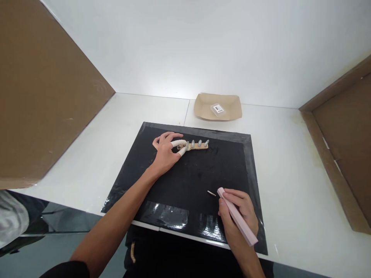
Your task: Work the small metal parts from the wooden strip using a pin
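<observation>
A light wooden strip [203, 146] with several upright silvery-grey oval pieces lies near the back of the black mat. My left hand [169, 150], with white covers on thumb and index finger, pinches one grey piece [187, 145] at the strip's left part. Near the front right of the mat, my right hand [239, 211] holds a pale pink block-like tool [239, 218] slanting toward the front right. Just left of the tool's tip, a thin short light stick [211, 193] lies on the mat or sticks out from the tool; which, I cannot tell.
The black mat [199, 173] covers the middle of a white table [290, 173]. Behind it, a brown paper tray [203, 108] holds a small clear labelled box [218, 109]. Brown panels [43, 92] stand left and right. Part of a person's grey clothing [11, 218] shows at lower left.
</observation>
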`<action>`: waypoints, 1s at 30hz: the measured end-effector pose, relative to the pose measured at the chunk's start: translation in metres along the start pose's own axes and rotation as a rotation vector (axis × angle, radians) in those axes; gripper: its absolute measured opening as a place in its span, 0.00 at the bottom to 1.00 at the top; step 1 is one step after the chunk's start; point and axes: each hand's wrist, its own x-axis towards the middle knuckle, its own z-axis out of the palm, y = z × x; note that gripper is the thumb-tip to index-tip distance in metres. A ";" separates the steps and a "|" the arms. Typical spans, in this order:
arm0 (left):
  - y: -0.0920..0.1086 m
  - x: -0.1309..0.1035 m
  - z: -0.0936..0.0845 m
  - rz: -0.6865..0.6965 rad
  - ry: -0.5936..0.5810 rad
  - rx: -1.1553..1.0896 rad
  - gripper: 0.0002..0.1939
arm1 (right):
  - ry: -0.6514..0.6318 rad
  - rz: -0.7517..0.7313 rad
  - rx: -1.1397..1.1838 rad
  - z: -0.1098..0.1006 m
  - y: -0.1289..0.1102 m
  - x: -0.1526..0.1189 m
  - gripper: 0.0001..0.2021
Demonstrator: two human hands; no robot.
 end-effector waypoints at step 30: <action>0.002 0.005 -0.007 -0.135 -0.043 -0.010 0.24 | -0.082 -0.118 0.040 0.002 -0.003 0.007 0.08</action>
